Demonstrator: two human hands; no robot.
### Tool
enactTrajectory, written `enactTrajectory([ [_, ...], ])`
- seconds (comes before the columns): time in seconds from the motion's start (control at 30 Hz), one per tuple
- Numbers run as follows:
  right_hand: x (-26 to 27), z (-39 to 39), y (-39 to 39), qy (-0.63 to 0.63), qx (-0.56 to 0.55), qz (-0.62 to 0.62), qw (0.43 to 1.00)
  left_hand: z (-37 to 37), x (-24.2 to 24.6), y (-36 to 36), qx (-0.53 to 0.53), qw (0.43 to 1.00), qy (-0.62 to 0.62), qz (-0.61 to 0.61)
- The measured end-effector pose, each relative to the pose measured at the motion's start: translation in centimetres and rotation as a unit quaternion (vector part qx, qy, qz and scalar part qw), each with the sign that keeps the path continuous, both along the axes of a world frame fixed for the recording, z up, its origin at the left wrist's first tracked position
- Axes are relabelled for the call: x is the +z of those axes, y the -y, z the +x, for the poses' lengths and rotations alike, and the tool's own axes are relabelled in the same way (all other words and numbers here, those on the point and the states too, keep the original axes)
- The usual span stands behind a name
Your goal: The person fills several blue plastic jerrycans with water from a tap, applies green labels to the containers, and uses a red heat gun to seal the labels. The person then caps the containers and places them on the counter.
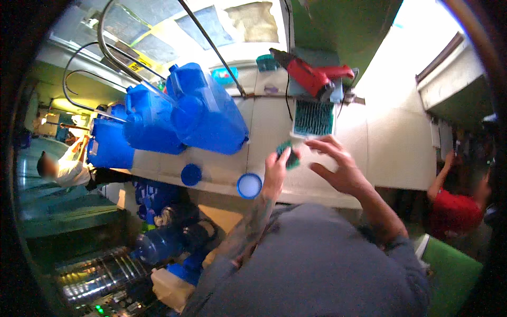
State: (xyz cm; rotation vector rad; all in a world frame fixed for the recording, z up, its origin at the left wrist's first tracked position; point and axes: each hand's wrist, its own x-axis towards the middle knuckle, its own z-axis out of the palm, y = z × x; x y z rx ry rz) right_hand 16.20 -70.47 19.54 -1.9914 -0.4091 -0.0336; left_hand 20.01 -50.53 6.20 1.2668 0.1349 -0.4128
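Note:
My left hand (274, 170) grips a small, flat dark-green piece (293, 159) between thumb and fingers, above the pale counter (273, 115). What exactly the piece is, I cannot tell. Just to its right hovers my right hand (336, 164), fingers apart and slightly blurred, holding nothing. Beyond that hand lies a white-rimmed tray (294, 130) filled with dark-green ribbed material (314, 117). A round blue cap with a white inside (249, 186) rests near the counter's front edge, left of my left wrist. Farther left is a plain blue cap (191, 174).
Large blue plastic jugs (210, 115) stand at the left, with curved metal pipes (105, 51) over them. A red heat gun (305, 75) lies behind the tray, beside a black cable (288, 99). A person in white (73, 172) is far left; another in red (457, 212) is right.

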Motion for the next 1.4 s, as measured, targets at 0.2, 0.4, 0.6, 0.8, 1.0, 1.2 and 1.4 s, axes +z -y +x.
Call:
enactTrajectory([
  [0.2, 14.7, -4.4, 1.8, 0.113, 0.371, 0.535, 0.751, -4.4, -1.1, -2.1, 0.003, 0.997, -0.049, -0.053],
  [0.4, 16.4, -5.0, 2.3, 0.171, 0.396, 0.560, 0.708, -5.3, -1.7, -2.1, 0.035, 0.994, -0.047, -0.088],
  [0.6, 16.5, -4.9, 1.4, 0.176, 0.409, 0.559, 0.699, -5.5, -1.8, -3.1, 0.064, 0.993, -0.034, -0.098],
  [0.8, 15.2, -5.1, 0.6, 0.176, 0.423, 0.535, 0.710, -6.2, -2.9, -3.2, 0.064, 0.992, -0.055, -0.098],
  [1.0, 14.4, -4.8, -0.2, 0.177, 0.433, 0.500, 0.728, -6.2, -3.1, -3.1, 0.051, 0.995, -0.049, -0.069],
  [1.2, 14.4, -4.3, -0.9, 0.187, 0.399, 0.469, 0.765, -7.1, -4.9, -3.8, 0.069, 0.995, -0.041, -0.057],
  [1.4, 3.7, 1.2, -1.7, 0.052, -0.046, 0.110, 0.991, -6.9, -3.0, -4.0, 0.125, 0.991, -0.006, -0.047],
])
